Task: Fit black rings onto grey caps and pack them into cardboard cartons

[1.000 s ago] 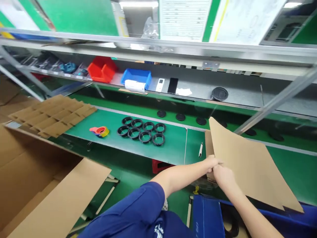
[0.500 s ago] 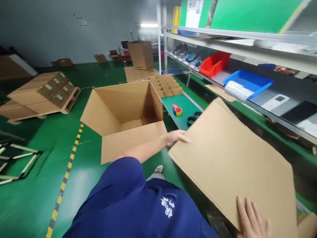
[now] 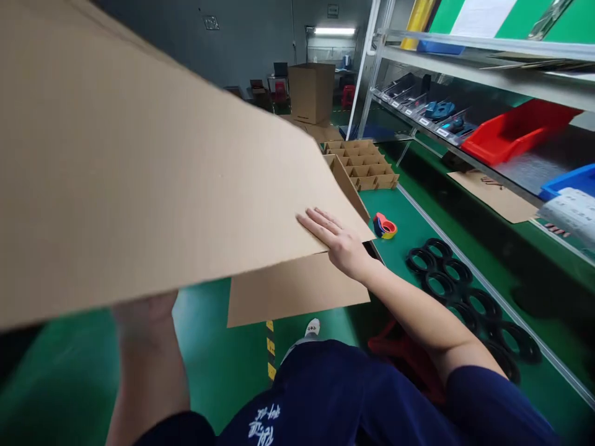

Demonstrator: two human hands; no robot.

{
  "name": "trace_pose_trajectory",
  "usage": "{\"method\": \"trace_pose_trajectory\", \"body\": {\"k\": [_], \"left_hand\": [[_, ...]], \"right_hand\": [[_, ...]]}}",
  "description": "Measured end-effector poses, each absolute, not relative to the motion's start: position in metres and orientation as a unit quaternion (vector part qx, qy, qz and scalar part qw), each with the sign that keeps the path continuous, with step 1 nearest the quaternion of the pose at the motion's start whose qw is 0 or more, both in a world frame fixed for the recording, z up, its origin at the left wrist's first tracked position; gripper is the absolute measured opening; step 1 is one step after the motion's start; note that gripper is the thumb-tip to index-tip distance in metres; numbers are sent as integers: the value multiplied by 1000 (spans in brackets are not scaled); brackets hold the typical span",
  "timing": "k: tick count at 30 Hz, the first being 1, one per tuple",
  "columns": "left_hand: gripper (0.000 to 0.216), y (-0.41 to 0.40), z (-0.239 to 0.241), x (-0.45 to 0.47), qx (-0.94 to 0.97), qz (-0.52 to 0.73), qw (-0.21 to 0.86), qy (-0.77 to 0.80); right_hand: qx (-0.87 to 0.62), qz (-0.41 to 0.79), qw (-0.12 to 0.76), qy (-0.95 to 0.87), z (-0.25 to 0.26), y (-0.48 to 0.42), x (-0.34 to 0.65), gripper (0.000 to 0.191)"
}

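Note:
A large flat cardboard sheet (image 3: 186,179) is held up across the left and middle of the view. My right hand (image 3: 339,244) grips its near right edge, fingers laid along the top face and thumb out of sight. Beneath the sheet's near edge is my left hand (image 3: 147,306), blurred, holding it from below with the fingers covered. The sheet hides most of the open cardboard box (image 3: 297,288), leaving a front flap and part of the right side visible.
To the right, the green tabletop (image 3: 400,272) carries a cardboard divider grid (image 3: 362,164), a tape dispenser (image 3: 385,227) and several black rings (image 3: 439,284). A shelf above holds a red bin (image 3: 515,133) and a blue bin (image 3: 571,186). A tall carton (image 3: 311,93) stands behind.
The cardboard sheet has swung from the right side to the left, over the open box. My left hand is now under it, and my right hand is at its right edge. The view has turned right.

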State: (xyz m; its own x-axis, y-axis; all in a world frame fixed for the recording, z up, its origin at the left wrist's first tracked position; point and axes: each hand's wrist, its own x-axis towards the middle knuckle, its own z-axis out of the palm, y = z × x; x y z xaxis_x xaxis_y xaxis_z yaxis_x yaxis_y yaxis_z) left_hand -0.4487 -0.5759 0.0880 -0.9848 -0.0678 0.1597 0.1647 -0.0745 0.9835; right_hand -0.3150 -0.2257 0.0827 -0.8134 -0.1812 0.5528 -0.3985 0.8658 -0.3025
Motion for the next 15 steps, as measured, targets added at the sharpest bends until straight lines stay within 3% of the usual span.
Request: {"method": "trace_pose_trajectory", "body": {"k": [5, 9, 15], "left_hand": [[33, -593, 41, -479, 122, -795, -15, -594], [27, -583, 12, -501, 131, -790, -80, -594], [44, -550, -6, -529, 130, -780, -147, -595]], "right_hand": [[58, 257, 126, -956, 6, -197, -403, 77], [-15, 226, -16, -974, -52, -179, -438, 76], [13, 149, -143, -978, -107, -178, -495, 64]]}}
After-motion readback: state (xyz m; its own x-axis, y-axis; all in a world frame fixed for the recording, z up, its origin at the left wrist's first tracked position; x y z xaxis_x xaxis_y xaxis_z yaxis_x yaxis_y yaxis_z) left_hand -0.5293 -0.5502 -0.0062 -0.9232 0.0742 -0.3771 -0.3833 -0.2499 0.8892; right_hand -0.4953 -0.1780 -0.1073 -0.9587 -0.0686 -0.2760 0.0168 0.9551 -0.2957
